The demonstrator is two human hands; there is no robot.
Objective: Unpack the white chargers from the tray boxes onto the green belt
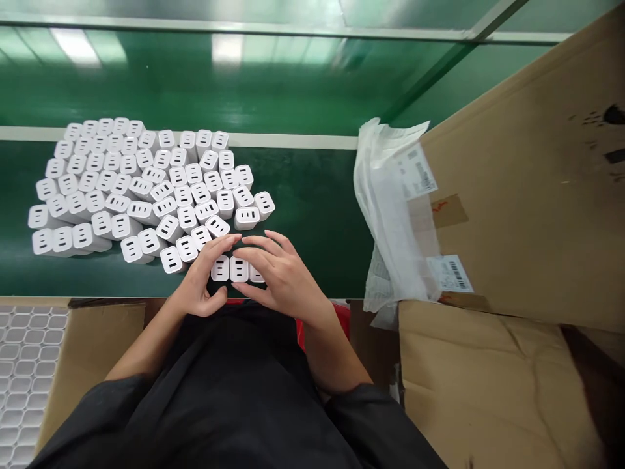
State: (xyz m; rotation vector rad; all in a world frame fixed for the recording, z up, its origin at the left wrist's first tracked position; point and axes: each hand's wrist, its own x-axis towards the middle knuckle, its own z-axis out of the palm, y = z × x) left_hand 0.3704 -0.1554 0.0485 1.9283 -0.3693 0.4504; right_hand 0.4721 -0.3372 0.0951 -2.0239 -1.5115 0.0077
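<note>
Many small white charger blocks [146, 189] with three slots on their top faces stand packed together on the green table [312, 195]. At the near edge, a short row of three white blocks [229, 268] sits between my hands. My left hand [202, 280] curls round the row from the left, thumb on the near side. My right hand [280, 273] closes over the row from the right, fingers arched above it. The fingertips of both hands nearly meet over the blocks.
A large cardboard box [527, 215] stands open at the right with clear plastic bags [390, 215] draped on its flap. A white moulded tray [24, 371] with many cells lies in a carton at the lower left.
</note>
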